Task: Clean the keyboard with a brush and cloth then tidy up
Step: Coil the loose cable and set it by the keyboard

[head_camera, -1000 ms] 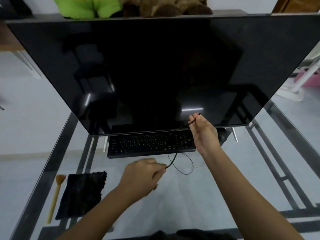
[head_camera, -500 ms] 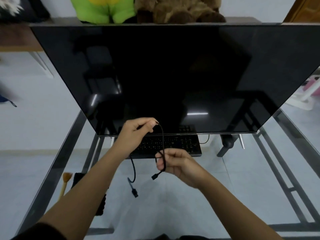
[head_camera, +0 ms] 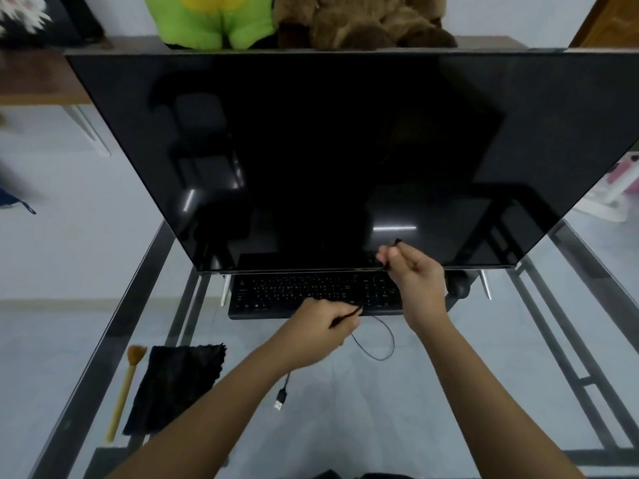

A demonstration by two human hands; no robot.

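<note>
One cable (head_camera: 282, 397) pinched, left hand (head_camera: 320, 324), right hand (head_camera: 416, 285)

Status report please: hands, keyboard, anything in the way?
Left hand and right hand pinch the cable. Keyboard partly under the monitor. Brush, cloth lie untouched at left.

The left hand (head_camera: 325, 319) and the right hand (head_camera: 415, 278) each pinch a thin black cable (head_camera: 383, 354) by the black keyboard (head_camera: 294, 292), under a big dark screen (head_camera: 311, 150). A brush (head_camera: 124, 385) and a black cloth (head_camera: 176, 382) lie side by side on the glass worktop (head_camera: 380, 409).
</note>
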